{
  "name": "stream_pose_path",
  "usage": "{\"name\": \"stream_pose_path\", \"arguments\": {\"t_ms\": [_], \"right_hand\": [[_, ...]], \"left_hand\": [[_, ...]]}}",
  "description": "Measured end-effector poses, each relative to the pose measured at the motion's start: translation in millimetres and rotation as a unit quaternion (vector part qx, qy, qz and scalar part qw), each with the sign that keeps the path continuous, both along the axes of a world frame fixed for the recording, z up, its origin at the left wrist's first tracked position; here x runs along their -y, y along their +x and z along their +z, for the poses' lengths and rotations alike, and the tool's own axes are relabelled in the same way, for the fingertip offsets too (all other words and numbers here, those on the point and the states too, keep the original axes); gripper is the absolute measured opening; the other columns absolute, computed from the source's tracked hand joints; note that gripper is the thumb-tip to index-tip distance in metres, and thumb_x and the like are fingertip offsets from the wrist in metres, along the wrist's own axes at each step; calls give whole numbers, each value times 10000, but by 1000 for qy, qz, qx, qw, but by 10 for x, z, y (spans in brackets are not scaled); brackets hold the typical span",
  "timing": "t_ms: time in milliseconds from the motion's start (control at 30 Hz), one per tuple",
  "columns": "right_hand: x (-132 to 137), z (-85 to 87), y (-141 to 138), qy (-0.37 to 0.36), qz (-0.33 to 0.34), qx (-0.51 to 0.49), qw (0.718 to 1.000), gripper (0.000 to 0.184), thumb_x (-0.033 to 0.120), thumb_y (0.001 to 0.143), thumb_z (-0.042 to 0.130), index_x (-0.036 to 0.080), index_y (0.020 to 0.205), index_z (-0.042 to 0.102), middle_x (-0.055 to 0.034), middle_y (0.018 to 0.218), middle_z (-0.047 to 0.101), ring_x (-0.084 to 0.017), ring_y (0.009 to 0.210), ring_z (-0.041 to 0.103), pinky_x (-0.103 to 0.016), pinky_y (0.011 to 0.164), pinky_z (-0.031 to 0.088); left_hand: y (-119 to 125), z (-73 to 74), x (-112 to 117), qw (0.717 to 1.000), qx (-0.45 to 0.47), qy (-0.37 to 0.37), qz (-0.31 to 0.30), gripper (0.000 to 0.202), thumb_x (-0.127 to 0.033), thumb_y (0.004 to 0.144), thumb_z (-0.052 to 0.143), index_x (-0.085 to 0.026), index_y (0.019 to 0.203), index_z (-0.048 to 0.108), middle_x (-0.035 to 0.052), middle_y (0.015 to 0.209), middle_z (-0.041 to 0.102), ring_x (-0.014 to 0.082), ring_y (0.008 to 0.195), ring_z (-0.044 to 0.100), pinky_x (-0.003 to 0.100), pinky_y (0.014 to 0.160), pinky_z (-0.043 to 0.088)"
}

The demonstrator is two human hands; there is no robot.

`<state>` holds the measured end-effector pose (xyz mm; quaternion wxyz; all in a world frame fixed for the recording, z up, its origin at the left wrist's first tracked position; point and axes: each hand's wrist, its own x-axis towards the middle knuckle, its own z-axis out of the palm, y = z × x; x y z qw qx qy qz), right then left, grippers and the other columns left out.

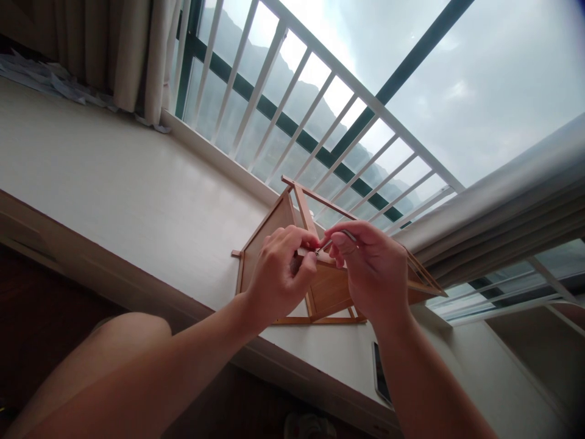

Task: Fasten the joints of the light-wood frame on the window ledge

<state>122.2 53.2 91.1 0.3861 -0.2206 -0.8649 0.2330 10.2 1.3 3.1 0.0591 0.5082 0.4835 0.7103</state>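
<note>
Pinching slim metal tool (339, 236) over angular wooden frame (331, 289).

1. White window ledge (114, 195) runs from far left to near right.
2. Large window (479, 91) behind it, with dark frame bars and a white railing (292, 97).
3. Overcast sky, hazy hills (320, 116), and soft grey daylight.
4. Pale left curtain (132, 55) hangs far left; right curtain (503, 207) is bunched at the right.
5. Dark wood panel (36, 317) sits below the ledge.
</note>
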Motion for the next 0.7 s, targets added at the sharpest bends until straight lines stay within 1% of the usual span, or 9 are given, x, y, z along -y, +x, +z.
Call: {"name": "stream_pose_path", "arguments": {"t_ms": [167,400,533,600,700], "right_hand": [[1,-6,12,10,5,4,1000,131,304,900,614,198,858,680,2,728,649,-118,624,565,-250,605,474],[-20,-41,55,20,-9,9,1000,135,330,886,635,203,874,679,-10,769,667,-120,605,561,-258,575,461],[-43,-54,58,5,-2,0,1000,126,325,875,652,207,831,641,9,718,640,-122,607,584,-247,563,462],[-50,-58,44,-3,-2,5,1000,157,340,871,658,205,805,611,12,695,625,-125,613,586,-245,566,464],[-53,-65,6,-2,-19,16,1000,261,384,859,667,200,725,541,29,625,543,-105,553,516,-227,516,431]], "left_hand": [[-1,7,2,1000,-2,-1,-4,117,-189,859,480,-207,906,586,30,911,642,197,892,582,341,818,454],[3,19,3,1000,-2,-3,4,117,-184,855,477,-205,892,585,27,899,640,189,865,578,340,816,456],[-2,25,6,1000,-3,0,0,120,-178,854,476,-206,887,588,24,898,639,189,869,577,338,811,456],[0,24,5,1000,-3,0,0,114,-175,853,478,-205,884,584,23,891,635,187,865,574,337,807,455],[4,16,-2,1000,-3,3,1,102,-189,860,475,-203,875,575,24,886,629,183,855,570,333,798,457]]}}
